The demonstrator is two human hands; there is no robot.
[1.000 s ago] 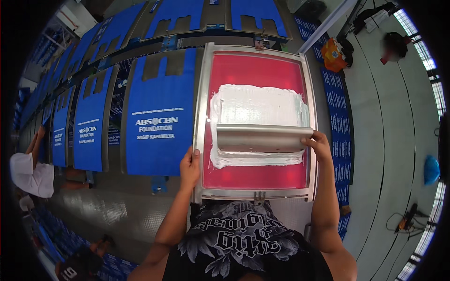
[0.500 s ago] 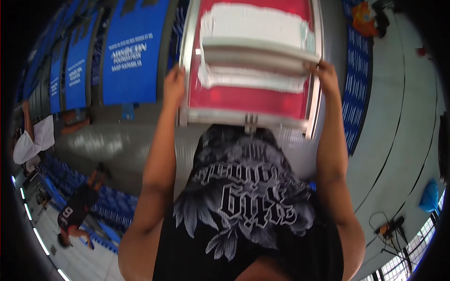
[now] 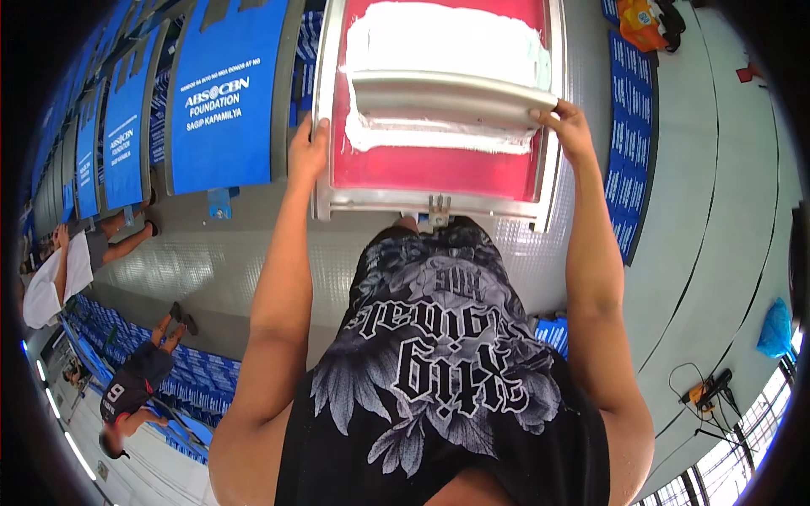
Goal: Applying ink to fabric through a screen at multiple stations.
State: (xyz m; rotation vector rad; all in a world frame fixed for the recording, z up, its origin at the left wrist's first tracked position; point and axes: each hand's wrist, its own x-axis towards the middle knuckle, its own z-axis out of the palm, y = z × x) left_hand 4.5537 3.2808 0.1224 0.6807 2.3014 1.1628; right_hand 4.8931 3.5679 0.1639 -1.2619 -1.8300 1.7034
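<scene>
In front of me is a metal screen printing frame (image 3: 380,205) with a red mesh (image 3: 430,174). Thick white ink (image 3: 447,38) covers much of the mesh, and a metal squeegee (image 3: 447,94) lies across it. My left hand (image 3: 309,152) is closed on the frame's left rail, thumb pointing up. On the opposite side, my right hand (image 3: 574,133) closes at the right rail, its thumb reaching inward to the squeegee's right end. A small metal clamp (image 3: 438,211) sits at the middle of the near rail. The undersides of both hands are hidden.
Blue printed fabric panels (image 3: 226,101) lie in a row on the left. More blue printed pieces (image 3: 631,143) run along the right. A person in a dark shirt (image 3: 126,384) and another in a white shirt (image 3: 63,274) are at left. A cable reel (image 3: 709,392) lies at right.
The whole view has shifted slightly, with frame and panels now further left. Both hands keep their hold at the rails. The white-shirted person at left has lowered an arm.
</scene>
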